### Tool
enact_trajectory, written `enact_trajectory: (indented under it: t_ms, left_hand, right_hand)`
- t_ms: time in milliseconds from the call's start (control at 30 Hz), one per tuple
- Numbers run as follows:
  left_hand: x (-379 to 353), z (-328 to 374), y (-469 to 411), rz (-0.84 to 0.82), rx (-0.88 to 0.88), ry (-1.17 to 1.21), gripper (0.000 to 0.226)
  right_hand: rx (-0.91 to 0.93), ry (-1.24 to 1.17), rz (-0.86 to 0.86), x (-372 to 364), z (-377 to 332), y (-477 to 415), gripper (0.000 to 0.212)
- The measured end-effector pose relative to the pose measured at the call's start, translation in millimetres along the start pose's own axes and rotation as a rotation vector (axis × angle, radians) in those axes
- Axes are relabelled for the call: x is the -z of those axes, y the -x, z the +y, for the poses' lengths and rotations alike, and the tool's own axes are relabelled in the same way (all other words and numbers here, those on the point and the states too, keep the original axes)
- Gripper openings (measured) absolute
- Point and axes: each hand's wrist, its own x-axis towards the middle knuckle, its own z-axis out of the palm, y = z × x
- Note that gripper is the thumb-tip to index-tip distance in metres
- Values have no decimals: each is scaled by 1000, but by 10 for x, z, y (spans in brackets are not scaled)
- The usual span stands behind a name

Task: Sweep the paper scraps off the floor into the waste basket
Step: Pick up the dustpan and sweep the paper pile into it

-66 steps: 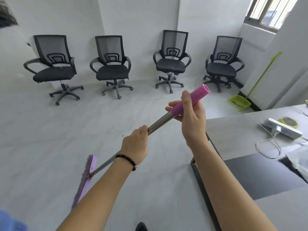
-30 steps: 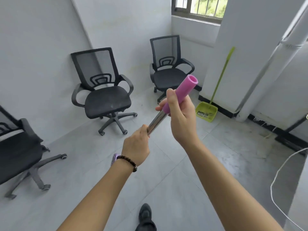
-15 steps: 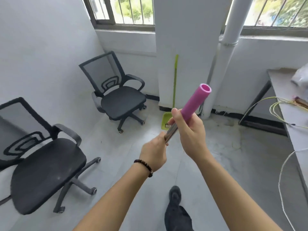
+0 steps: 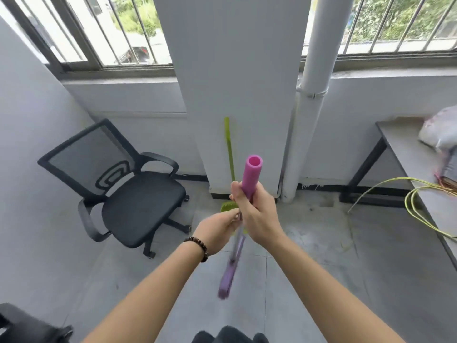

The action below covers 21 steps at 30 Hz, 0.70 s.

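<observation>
I hold a broom with a pink foam grip (image 4: 251, 177), a metal shaft and a purple head (image 4: 228, 276) that hangs blurred above the floor. My right hand (image 4: 257, 214) grips the lower part of the pink grip. My left hand (image 4: 217, 230) grips the metal shaft just below it. A green long-handled dustpan (image 4: 229, 154) leans against the white pillar right behind my hands, its pan mostly hidden by them. No paper scraps or waste basket are in view.
A black mesh office chair (image 4: 133, 194) stands to the left, and part of another chair (image 4: 29, 325) sits at the bottom left. A grey table (image 4: 405, 144) with a plastic bag and yellow-green wires is at the right. A white pipe (image 4: 311, 115) runs beside the pillar.
My view has turned right and moved closer to the pillar and dustpan. The broom now stands more upright, its purple head swinging in front of me. Both hands keep their grip.
</observation>
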Motion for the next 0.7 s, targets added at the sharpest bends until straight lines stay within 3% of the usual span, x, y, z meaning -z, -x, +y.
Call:
enact_trajectory:
  t_ms: [167,400,567,700]
  left_hand:
    - [295,-691,-1081,-31,34,51,31]
    - [622,-1800,-2939,-178,112,115,50]
    - [872,-2225,-4061,-213,43,115,64]
    - [1011,-2261,-4887,-214,239,460,75]
  right_hand:
    - [-94,-9,205,-43,507,-944,51]
    - [-373,61,495,-432,1306,-1992,47]
    - [-442,129,535,-892,1362,-2761,41]
    - [-503,142,610,-1077,1525,-3098,40]
